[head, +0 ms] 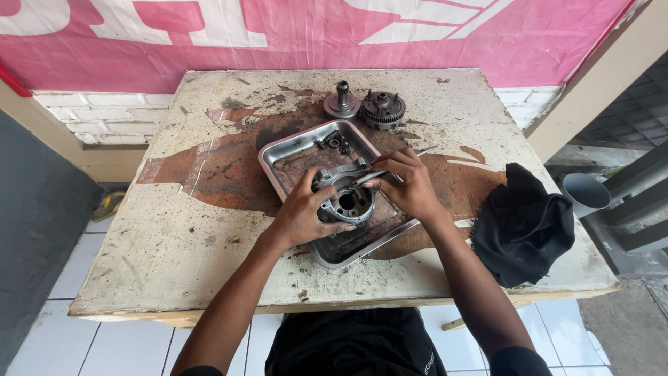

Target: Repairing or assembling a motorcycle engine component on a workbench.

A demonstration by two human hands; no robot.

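A grey metal engine housing [350, 202] with a round bore sits over a shallow steel tray [282, 163] in the middle of a worn table. My left hand [306, 212] grips the housing on its left side. My right hand [407, 184] holds a thin metal tool [390, 167] like a screwdriver, its tip laid against the housing's upper edge and its shaft pointing up to the right. A few small dark parts [336, 143] lie in the tray's far corner.
Two round gear-like parts [342, 104] [382, 109] stand at the table's far edge. A crumpled black cloth [522, 223] lies at the right. The stained table [174, 237] stands by a pink banner and low white brick wall. A grey pipe end [586, 191] sticks up beyond the right edge.
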